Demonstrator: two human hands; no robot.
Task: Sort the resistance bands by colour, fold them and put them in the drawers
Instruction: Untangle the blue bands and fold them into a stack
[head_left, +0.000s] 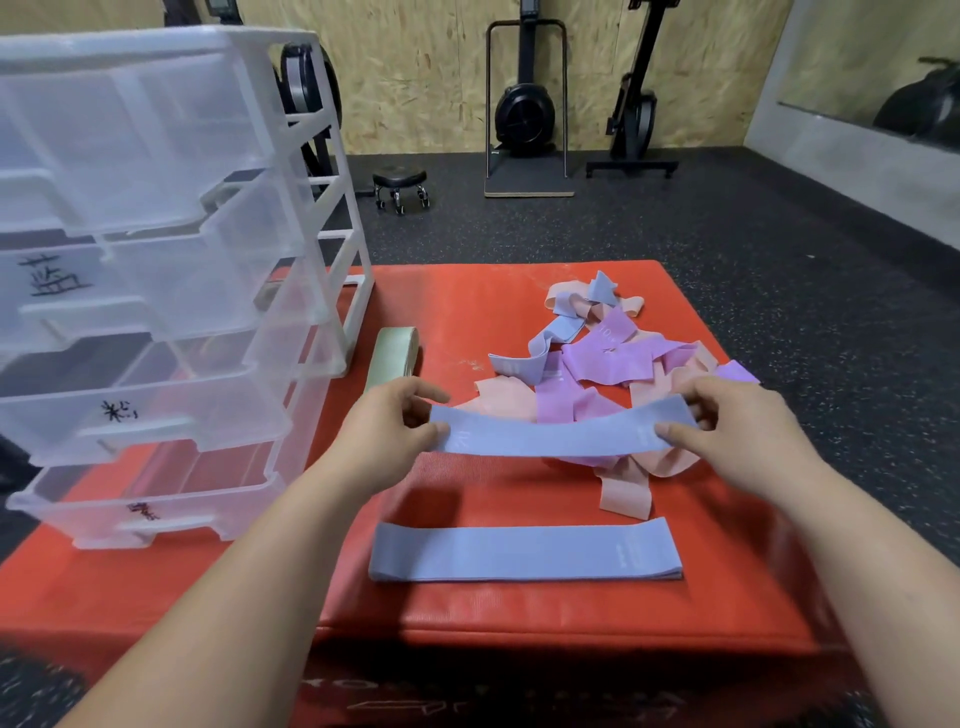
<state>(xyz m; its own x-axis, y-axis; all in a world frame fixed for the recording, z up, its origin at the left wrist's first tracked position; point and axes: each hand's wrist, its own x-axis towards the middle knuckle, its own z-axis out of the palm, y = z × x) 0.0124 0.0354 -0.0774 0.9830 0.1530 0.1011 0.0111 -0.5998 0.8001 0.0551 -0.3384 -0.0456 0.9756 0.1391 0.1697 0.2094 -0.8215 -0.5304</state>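
**Blue band held flat between two hands above the sorted stack**

The blue band (561, 439) hangs in the air over the middle of the red mat (467, 613), drawn out flat from left to right. The left hand (387, 421) pinches its left end and the right hand (727, 421) pinches its right end, thumb on the near face and fingers behind. The hands are well apart, so the loop lies smooth and without twist. Judging by this hold, the band is being straightened so it can go down square on its fellows.

Just near of it, flat on the mat, lies the blue stack (524, 553), its edges lined up and its long side running the same way as the held band. That match suggests the colour pile is being built here before folding.

Just beyond the held band is the mixed pile (597, 358) of pink, purple and blue bands, tangled and overlapping. A green band (395, 356) lies apart to the left, close to the drawer unit (156, 291).

The unit stands at the left on the mat, its clear drawers seemingly pulled forward in steps, some with handwritten labels.

Bare mat lies between the hands and the stack, so lowering straight down looks unobstructed. The stack sits close to the mat's near edge, leaving little margin there.
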